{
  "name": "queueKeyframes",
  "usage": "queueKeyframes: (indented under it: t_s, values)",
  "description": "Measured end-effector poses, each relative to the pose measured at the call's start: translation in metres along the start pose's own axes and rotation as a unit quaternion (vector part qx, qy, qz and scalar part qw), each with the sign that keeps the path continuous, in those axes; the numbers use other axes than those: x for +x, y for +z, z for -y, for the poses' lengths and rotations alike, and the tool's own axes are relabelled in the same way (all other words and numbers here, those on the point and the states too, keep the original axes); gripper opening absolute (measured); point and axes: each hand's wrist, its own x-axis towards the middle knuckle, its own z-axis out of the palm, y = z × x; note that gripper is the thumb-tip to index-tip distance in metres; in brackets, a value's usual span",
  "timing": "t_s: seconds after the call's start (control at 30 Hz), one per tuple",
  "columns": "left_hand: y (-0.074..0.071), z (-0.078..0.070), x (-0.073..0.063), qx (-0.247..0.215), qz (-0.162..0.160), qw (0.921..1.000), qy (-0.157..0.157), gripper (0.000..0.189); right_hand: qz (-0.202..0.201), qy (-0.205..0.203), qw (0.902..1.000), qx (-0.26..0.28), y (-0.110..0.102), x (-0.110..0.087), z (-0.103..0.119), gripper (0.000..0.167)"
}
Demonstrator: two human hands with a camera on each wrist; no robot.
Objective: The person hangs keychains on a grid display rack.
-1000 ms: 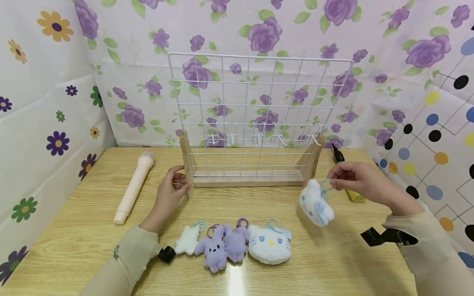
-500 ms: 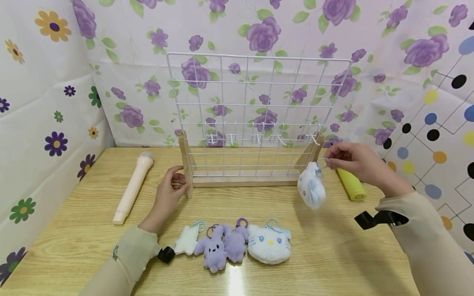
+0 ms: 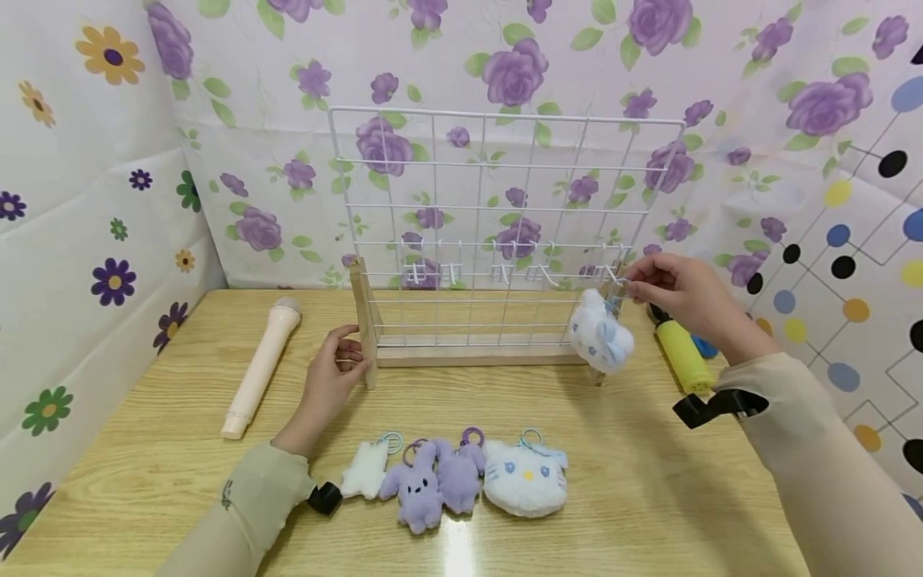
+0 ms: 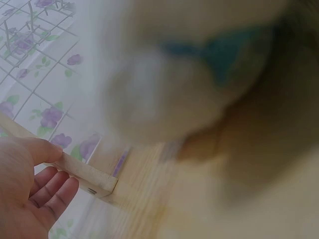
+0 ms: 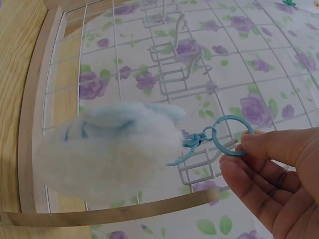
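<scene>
My right hand [image 3: 678, 292] pinches the blue ring [image 5: 233, 135] of a white plush keychain [image 3: 598, 332] between thumb and forefinger. The plush, with pale blue ears, hangs in front of the rack's right wooden post. In the right wrist view, the tip of the rightmost white hook [image 5: 199, 167] overlaps the ring. At the other side, my left hand [image 3: 335, 377] grips the left wooden post [image 3: 364, 320] of the wire grid rack [image 3: 505, 210], thumb on its near face. A blurred pale shape with a teal patch covers much of the left wrist view.
Several plush keychains lie in a row in front: a white star [image 3: 365, 469], two purple plushes [image 3: 420, 493] and a white cat head [image 3: 525, 481]. A pale microphone [image 3: 261, 369] lies left, a yellow cylinder [image 3: 683, 357] right. More white hooks [image 3: 501, 272] hang on the grid.
My right hand has carried the white plush keychain up and toward the rack, bringing its ring to the rightmost hook. The left hand stays on the post.
</scene>
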Motion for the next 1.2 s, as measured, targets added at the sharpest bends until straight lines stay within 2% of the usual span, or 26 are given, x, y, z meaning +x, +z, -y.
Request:
queueKeyframes:
  t_s: [0.07,0.23,0.77,0.9,1.13,1.2]
  values:
    - [0.000,0.001,0.000,-0.002,-0.001,1.0000,0.001,0.055,-0.006,0.004,1.0000,0.001,0.002,0.002,-0.001,0.018]
    - [0.000,0.001,0.000,-0.005,-0.003,1.0000,0.003,0.056,-0.007,-0.018,0.9998,0.007,0.006,0.007,-0.007,0.020]
    - [0.000,0.001,0.001,-0.007,-0.002,1.0000,-0.002,0.055,-0.003,-0.013,0.9999,0.011,0.011,0.013,-0.014,0.018]
    - [0.000,0.002,0.001,-0.009,-0.003,1.0000,-0.001,0.055,-0.010,-0.016,0.9997,0.013,0.009,0.011,-0.015,0.021]
    - [0.001,0.003,0.002,-0.011,-0.002,0.9999,0.000,0.055,-0.040,0.020,0.9988,0.021,0.007,0.003,-0.015,0.025]
    - [0.001,0.003,0.001,-0.012,-0.002,0.9999,-0.001,0.055,-0.052,0.016,0.9982,0.025,0.006,-0.001,-0.014,0.026]
